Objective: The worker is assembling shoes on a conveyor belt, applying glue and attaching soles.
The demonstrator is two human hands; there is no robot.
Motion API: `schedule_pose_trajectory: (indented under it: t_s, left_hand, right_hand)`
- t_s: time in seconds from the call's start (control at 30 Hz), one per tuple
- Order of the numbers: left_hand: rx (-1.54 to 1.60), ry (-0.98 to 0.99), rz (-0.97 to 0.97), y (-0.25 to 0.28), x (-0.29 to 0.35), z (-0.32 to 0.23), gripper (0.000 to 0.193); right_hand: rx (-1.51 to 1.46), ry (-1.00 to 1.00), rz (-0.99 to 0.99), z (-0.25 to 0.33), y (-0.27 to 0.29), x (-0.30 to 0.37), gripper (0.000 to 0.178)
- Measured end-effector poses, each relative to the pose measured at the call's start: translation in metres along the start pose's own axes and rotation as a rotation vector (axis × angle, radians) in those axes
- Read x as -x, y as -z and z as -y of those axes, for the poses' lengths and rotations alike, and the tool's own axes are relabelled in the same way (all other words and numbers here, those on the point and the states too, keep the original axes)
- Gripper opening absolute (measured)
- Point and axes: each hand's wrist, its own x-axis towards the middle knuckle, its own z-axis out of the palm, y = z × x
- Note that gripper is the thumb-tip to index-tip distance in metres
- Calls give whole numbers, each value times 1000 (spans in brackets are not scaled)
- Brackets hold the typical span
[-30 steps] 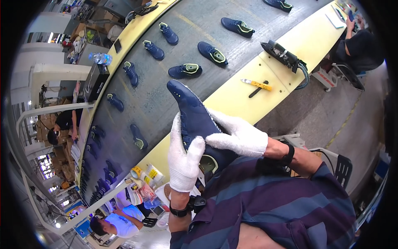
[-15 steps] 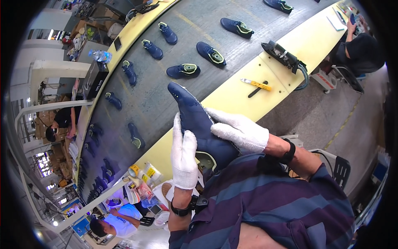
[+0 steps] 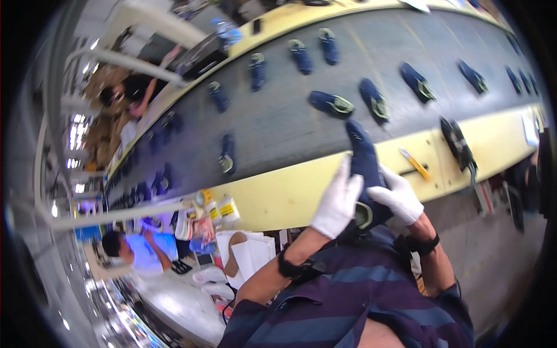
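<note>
A navy blue shoe (image 3: pixel 362 152) with a pale green lining is held close to my body, over the near ledge, its toe pointing away from me. My white-gloved left hand (image 3: pixel 338 198) presses along its left side, fingers closed against it. On its right side my gloved right hand (image 3: pixel 399 195) grips it near the opening. The underside is hidden from view. Just beyond the toe, another navy shoe (image 3: pixel 331 103) lies on its side on the grey belt (image 3: pixel 278 124), and a further navy shoe (image 3: pixel 373 101) rests to its right.
Along the belt's near side runs a pale yellow ledge (image 3: pixel 278 200). It carries a yellow utility knife (image 3: pixel 414 163) and a black tool (image 3: pixel 458 143). Rolls of tape (image 3: pixel 203 198) and papers (image 3: pixel 255 255) lie at left. A co-worker in white (image 3: pixel 145 252) sits beyond them.
The view has turned, so the belt and ledge lie more level and my hands appear farther right. The shoe stays between both hands, its toe now nearly straight ahead.
</note>
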Motion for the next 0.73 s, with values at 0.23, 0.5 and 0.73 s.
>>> schedule_pose_trajectory:
  t_s: [0.23,0.5,0.73]
  left_hand:
    - [-27,415,-17,83,1,174,68]
    - [-588,717,-574,425,-12,405,71]
    - [-295,862,-531,554,-87,602,114]
  right_hand:
    - [448,-80,-290,-154,64,-97,66]
    - [1187,48,-453,-238,73,-148,67]
    - [1150,-216,-418,-211,80,-130,84]
